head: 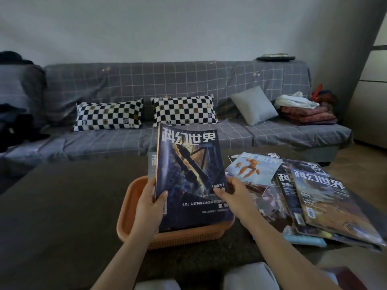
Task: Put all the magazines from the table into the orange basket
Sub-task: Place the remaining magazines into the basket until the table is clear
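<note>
A dark blue magazine [188,164] stands nearly upright, its lower edge inside the orange basket [127,206] on the dark table [62,206]. My left hand [150,204] grips its spine edge, thumb on the cover. My right hand [232,195] holds its right edge, thumb on the cover. Another magazine [151,166] stands behind it in the basket, mostly hidden. To the right lies a loose pile of several magazines [326,201] on the table, with a pale blue one [253,168] on top at the left.
Beyond the table stands a grey checked sofa [125,84] with two black-and-white cushions [109,116], a grey cushion [254,105] and folded blankets [305,114]. My knees [249,277] show at the bottom edge.
</note>
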The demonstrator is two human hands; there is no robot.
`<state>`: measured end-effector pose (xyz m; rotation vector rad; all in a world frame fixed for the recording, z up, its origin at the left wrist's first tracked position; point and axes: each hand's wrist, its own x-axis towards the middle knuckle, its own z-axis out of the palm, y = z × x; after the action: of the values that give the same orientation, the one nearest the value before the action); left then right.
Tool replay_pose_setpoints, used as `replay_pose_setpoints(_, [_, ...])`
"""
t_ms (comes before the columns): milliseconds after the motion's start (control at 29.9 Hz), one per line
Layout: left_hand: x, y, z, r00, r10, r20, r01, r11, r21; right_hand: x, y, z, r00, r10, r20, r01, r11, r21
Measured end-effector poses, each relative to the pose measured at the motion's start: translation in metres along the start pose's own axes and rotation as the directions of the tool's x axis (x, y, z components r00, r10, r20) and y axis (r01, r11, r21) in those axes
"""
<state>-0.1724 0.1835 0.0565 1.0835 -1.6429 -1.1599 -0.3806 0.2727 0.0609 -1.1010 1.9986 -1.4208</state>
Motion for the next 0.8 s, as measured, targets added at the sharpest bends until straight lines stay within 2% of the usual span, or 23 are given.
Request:
replay_pose_setpoints(100, [0.005,-0.011,-0.011,1.000,-0.007,-0.029,0.010,0.994,0.110,0.008,-0.004,0.018,0.997,-0.009,0.075,0.013,0.998,-0.059])
replay_pose_setpoints(167, [0.007,-0.017,-0.015,1.000,0.016,-0.016,-0.012,0.973,0.229,0.011,-0.003,0.028,0.996,0.009,0.092,0.006,0.987,-0.159])
replay_pose_setpoints(267, [0.006,-0.020,-0.017,0.999,0.039,-0.012,-0.030,0.905,0.423,0.009,0.003,0.039,0.998,0.011,0.056,0.006,0.953,-0.303])
replay_pose_setpoints(368, [0.008,-0.023,-0.021,1.000,0.014,-0.004,-0.010,0.848,0.529,0.007,0.006,0.044,0.998,-0.059,0.018,0.062,0.945,-0.322])
replay_pose_setpoints(501, [0.008,-0.025,-0.019,0.999,-0.035,0.006,0.027,0.844,0.536,0.006,0.010,0.045,0.990,-0.144,0.002,0.134,0.914,-0.383])
replay_pose_setpoints(601, [0.008,-0.028,-0.018,0.997,-0.061,-0.036,0.071,0.849,0.523,0.007,0.011,0.046,0.995,-0.097,-0.033,0.074,0.908,-0.413])
replay_pose_setpoints(802, [0.011,-0.030,-0.021,0.998,-0.061,-0.020,0.062,0.842,0.535,0.011,0.010,0.046,0.999,-0.038,0.029,0.047,0.910,-0.412])
